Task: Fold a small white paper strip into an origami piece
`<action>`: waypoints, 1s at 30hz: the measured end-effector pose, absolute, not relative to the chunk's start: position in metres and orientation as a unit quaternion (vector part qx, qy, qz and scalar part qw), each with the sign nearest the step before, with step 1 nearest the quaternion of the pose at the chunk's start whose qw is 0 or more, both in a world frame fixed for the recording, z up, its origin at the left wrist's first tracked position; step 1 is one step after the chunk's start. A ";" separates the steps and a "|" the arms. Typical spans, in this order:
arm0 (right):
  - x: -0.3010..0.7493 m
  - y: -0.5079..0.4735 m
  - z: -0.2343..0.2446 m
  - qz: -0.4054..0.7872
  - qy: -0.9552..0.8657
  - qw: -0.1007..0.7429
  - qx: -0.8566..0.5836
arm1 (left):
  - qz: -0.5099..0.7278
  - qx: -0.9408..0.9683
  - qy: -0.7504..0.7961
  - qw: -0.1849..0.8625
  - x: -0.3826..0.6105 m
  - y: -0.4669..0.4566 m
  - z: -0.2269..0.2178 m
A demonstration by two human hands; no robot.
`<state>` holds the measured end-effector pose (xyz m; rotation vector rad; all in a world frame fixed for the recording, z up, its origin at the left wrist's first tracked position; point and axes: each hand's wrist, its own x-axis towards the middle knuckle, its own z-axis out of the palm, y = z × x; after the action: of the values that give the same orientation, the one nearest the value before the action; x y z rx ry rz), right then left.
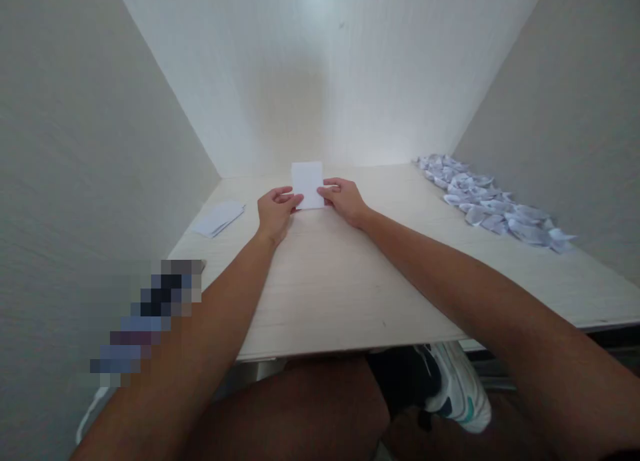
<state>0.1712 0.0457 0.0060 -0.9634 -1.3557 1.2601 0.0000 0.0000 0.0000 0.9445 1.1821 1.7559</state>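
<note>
White paper square pinched at both lower corners

Fingertips of the left hand (277, 208) and the right hand (341, 198) pinch a small white paper sheet (307, 183), which stands at table centre. A flat paper stack (219, 218) lies at nine o'clock on the pale wooden table (340, 281); a heap of folded paper boats (493, 204) stretches at three o'clock.

Bright, soft light pours from above onto the back wall (330, 81), glare washing its centre, side walls (75, 148) dimmer, wide-angle stretch at the edges, pixelated patch (150, 314) lower left.
</note>
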 end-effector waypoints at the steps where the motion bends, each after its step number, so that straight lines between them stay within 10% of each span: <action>1: 0.171 0.046 0.007 0.534 -0.552 0.507 -0.393 | 0.694 0.374 0.466 0.402 0.000 -0.001 0.000; 15: 0.174 0.052 0.005 0.530 -0.540 0.521 -0.396 | 0.711 0.338 0.477 0.392 0.000 -0.001 0.003; 30: 0.187 0.046 0.017 0.141 -0.648 0.527 -0.531 | 0.732 0.292 0.443 0.426 -0.011 -0.006 0.014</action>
<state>0.1870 0.0459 0.0166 -1.2699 -1.5479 0.3368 -0.0106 -0.0064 0.0136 0.7301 1.1084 1.8303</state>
